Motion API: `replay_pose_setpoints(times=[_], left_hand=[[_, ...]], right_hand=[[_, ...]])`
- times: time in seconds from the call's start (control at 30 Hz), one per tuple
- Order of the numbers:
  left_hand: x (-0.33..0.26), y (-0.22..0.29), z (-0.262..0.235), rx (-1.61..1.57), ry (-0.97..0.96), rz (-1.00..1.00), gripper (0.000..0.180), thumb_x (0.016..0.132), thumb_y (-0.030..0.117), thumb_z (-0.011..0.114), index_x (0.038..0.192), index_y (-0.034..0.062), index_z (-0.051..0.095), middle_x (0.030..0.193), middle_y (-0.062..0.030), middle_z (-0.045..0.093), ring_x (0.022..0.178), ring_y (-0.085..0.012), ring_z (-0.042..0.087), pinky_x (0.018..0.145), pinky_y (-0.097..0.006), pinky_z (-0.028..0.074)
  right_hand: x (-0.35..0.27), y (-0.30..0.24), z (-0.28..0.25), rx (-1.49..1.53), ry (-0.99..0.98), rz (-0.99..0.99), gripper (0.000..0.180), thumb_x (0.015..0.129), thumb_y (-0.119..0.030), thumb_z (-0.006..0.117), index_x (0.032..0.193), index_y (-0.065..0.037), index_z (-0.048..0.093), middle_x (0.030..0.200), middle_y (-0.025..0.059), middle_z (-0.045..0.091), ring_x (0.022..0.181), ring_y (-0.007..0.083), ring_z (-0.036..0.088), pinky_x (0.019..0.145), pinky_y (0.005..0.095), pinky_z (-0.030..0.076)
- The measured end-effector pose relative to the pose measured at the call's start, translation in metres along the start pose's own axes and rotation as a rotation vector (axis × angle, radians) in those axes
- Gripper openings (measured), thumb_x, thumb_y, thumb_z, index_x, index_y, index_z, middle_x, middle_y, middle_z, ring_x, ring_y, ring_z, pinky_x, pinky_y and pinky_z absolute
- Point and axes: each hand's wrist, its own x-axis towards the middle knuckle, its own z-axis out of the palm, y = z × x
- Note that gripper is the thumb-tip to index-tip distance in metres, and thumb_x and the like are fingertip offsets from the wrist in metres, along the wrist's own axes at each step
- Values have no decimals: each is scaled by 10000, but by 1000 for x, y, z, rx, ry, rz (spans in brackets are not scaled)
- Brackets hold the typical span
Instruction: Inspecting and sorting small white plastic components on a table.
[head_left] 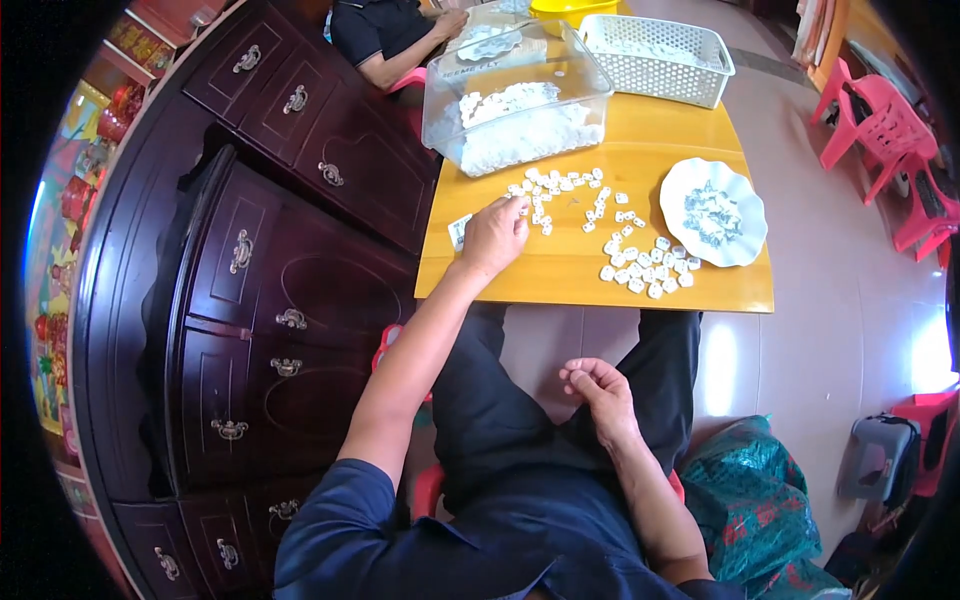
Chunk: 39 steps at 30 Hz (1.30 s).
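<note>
My left hand [495, 237] rests at the left side of the yellow wooden table, its fingers curled down at the edge of a scatter of small white pieces [567, 184]. What its fingertips hold, if anything, is hidden. Over my lap, in front of the table's edge, my right hand [606, 398] is drawn into a pinch; nothing can be made out between thumb and fingers. A heap of small white pieces with dark holes [650, 267] lies near the front right. Beside it stands a white scalloped dish [676, 212] holding small greyish bits.
A clear plastic bin [440, 125] of white pieces and a white perforated basket [716, 75] stand farther back, with a yellow basin [575, 10] behind. Another person [385, 40] sits at the far left. Dark cabinets [300, 200] flank my left; a green sack [750, 490] lies right.
</note>
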Motion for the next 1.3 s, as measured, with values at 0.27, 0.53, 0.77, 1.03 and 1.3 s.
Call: replay_pose_setpoints(times=[0.27, 0.53, 0.77, 1.03, 1.3], left_hand=[[-9, 22, 6, -63, -19, 96, 133, 841, 68, 644, 934, 88, 738, 868, -120, 672, 762, -321, 674, 668, -405, 547], [-19, 33, 5, -40, -85, 120, 64, 855, 103, 653, 865, 74, 709, 852, -102, 667, 767, -319, 669, 682, -413, 544], [-59, 62, -2, -95, -110, 188, 84, 879, 143, 658, 910, 72, 689, 861, -100, 646, 779, -313, 668, 668, -412, 546], [-90, 70, -9, -142, -108, 206, 89, 872, 121, 666, 928, 68, 711, 844, -93, 647, 768, -296, 672, 665, -399, 543], [-95, 67, -4, -231, -54, 215, 94, 839, 77, 698, 926, 51, 722, 828, -93, 657, 755, -285, 671, 659, -378, 541]], right_hand=[[2, -4, -2, 20, 13, -14, 128, 976, -78, 609, 1075, -26, 670, 971, 51, 703, 798, 104, 617, 773, 239, 517], [1, -3, -1, -2, -4, -13, 132, 976, -85, 612, 1077, -24, 671, 971, 51, 704, 796, 104, 619, 773, 240, 517], [0, -6, -1, -20, 18, -9, 131, 974, -79, 609, 1075, -23, 672, 967, 47, 703, 791, 99, 616, 768, 234, 512], [2, -3, 0, -24, 9, -2, 134, 969, -80, 610, 1075, -23, 669, 964, 49, 704, 785, 98, 614, 751, 228, 500], [41, -23, 19, 179, 153, 50, 231, 1003, -209, 581, 1185, -68, 605, 1049, 38, 696, 871, 130, 655, 739, 254, 510]])
